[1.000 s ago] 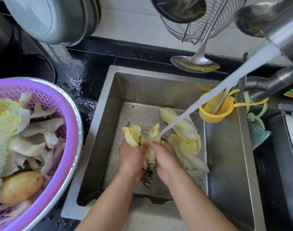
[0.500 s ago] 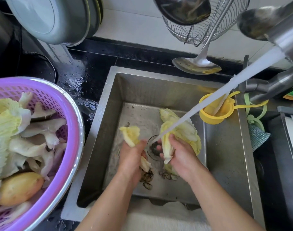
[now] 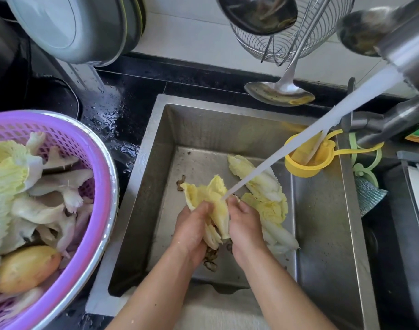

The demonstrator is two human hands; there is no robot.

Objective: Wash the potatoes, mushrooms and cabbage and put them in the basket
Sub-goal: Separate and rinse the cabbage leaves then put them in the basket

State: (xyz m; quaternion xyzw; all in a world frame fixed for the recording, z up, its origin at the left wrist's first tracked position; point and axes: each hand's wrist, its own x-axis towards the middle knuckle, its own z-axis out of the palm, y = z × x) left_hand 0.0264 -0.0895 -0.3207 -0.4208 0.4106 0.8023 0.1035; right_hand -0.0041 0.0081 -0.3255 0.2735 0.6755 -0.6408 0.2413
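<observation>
Basket (image 3: 101, 186): purple plastic, sitting inside a metal bowl (image 3: 112, 225) at my far left on the dark, wet tabletop (image 3: 122, 110).
Washed things: the basket already carries cabbage leaves (image 3: 6, 177), pale mushrooms (image 3: 58, 184) and one yellowish potato (image 3: 25, 267) near its lower edge.
Sink (image 3: 322, 234): a steel basin in the middle, with small dark scraps (image 3: 181, 183) lying on its floor.
My left hand (image 3: 191, 229): closed round the lower part of a cabbage piece (image 3: 215, 201), fingers wrapped over its left side.
My right hand (image 3: 245, 225): closed on the same piece from the right, touching my left hand's bundle, so both hands grip it together above the sink floor.
Water stream (image 3: 298, 146): it runs down slantwise from the tap (image 3: 406, 53) at upper right and lands on the piece just above my fingers.
Loose cabbage (image 3: 265, 186): more leaves lie on the sink floor just right of my hands, partly under the stream.
Yellow cup (image 3: 306, 163): it hangs on the sink's right wall, near the leaves.
Ladle (image 3: 279, 94): hangs over the back rim of the sink, below a wire strainer (image 3: 291, 41).
</observation>
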